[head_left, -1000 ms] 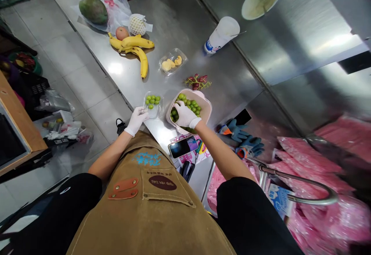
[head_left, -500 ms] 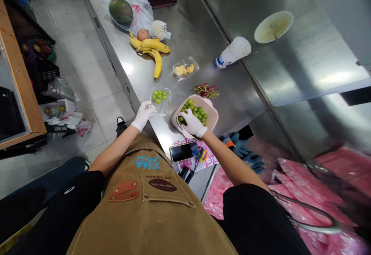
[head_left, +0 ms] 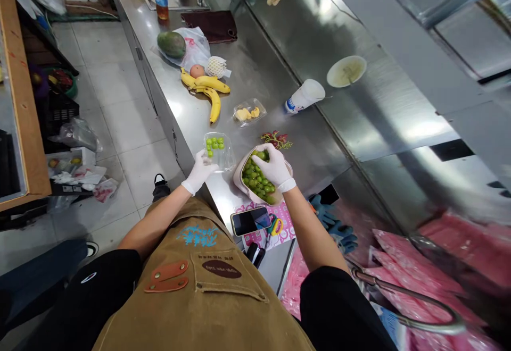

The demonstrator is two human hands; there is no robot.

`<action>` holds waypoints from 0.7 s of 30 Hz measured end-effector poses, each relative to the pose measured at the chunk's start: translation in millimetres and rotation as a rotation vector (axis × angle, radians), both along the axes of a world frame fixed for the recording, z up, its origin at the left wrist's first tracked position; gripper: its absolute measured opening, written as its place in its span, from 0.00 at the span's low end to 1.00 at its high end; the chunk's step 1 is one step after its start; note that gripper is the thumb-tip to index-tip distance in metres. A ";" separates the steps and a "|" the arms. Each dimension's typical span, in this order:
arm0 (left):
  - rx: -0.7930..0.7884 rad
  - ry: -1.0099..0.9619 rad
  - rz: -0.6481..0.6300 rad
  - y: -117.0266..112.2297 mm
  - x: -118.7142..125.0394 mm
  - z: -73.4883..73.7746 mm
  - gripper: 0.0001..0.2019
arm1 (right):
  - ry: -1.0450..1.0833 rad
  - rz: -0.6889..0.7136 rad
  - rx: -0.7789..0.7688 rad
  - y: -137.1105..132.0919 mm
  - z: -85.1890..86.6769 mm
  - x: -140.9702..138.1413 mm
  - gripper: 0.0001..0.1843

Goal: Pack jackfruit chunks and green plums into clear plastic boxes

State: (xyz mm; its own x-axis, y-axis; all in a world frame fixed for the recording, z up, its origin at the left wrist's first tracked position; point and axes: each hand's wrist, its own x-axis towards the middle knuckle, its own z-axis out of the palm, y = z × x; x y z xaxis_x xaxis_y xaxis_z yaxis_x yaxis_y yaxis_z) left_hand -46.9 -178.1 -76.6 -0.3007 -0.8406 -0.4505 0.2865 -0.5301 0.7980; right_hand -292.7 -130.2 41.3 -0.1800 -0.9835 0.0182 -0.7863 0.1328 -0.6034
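Observation:
My left hand (head_left: 202, 170), in a white glove, grips the near edge of a clear plastic box (head_left: 223, 160) at the counter's front. Several green grapes (head_left: 214, 143) sit at the far end of this box. To the right stands a pale pink basin (head_left: 238, 180), filled with loose green grapes (head_left: 256, 177). My right hand (head_left: 273, 167), gloved too, reaches over the basin's far right side, its fingers curled round grapes at the top of the heap. How many it holds is hidden. A stem with red grapes (head_left: 277, 139) lies just behind the basin.
Behind are a clear box of cut fruit (head_left: 249, 113), bananas (head_left: 213, 103), a mango (head_left: 171, 44) and a white cup (head_left: 305, 95). Nearer me lie a phone (head_left: 251, 220) and scissors (head_left: 275, 226). Blue gloves (head_left: 339, 232) and pink plastic packs (head_left: 419, 271) are at the right.
My right hand has shifted from inside the basin's heap to its far right part, higher up. My left hand stays at the clear box. The view has tilted up, showing the sink.

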 end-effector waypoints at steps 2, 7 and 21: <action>0.024 0.054 -0.044 3.6 -4.1 1.4 0.34 | -0.091 0.043 -0.048 -19.3 8.1 30.9 0.13; 0.066 0.266 -0.130 7.7 -8.4 9.4 0.33 | -0.117 0.191 0.035 -67.4 -7.8 95.8 0.15; 0.033 0.043 0.078 1.1 5.0 -8.7 0.46 | 0.034 0.201 0.028 -14.0 17.2 25.0 0.28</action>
State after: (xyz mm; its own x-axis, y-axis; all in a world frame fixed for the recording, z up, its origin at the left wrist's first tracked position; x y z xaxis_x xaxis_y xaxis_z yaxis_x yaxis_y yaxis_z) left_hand -41.8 -177.0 -85.2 -0.2549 -0.8470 -0.4664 0.3619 -0.5309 0.7663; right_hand -267.7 -144.3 58.5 0.0204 -0.9998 -0.0067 -0.8188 -0.0128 -0.5740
